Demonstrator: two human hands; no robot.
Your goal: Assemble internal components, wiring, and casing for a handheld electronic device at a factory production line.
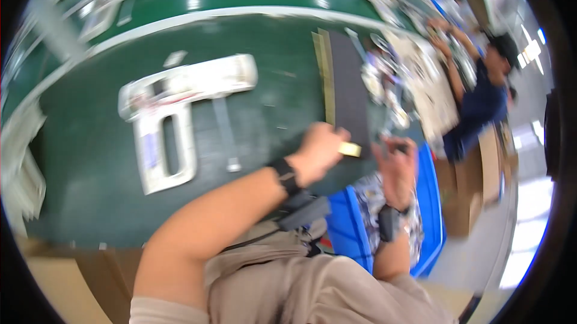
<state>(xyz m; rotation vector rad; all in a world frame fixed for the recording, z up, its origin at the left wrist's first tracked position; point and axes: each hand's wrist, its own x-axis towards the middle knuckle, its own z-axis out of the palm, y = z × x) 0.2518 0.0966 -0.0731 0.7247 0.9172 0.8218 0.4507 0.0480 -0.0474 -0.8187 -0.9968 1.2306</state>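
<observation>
My left hand (318, 154), with a black band on its wrist, pinches a small pale-yellow piece (350, 149) over the near end of a long dark grey strip (348, 89). Beside it, my right hand (396, 171) is raised above a blue bin (430, 204). Its fingers are curled near a small dark thing, too blurred to name. To the left lies a white T-shaped plastic frame (165, 171) with a long slot, its crossbar at the far end. A thin white rod with a square end (233, 165) lies next to it.
Clear bags and small parts (384, 80) are heaped beyond the strip. The blue bin holds many bagged pieces. At the right, a person in dark clothing (484, 101) works at the same bench, near cardboard boxes (463, 186). White panels (27, 174) stand at the left edge.
</observation>
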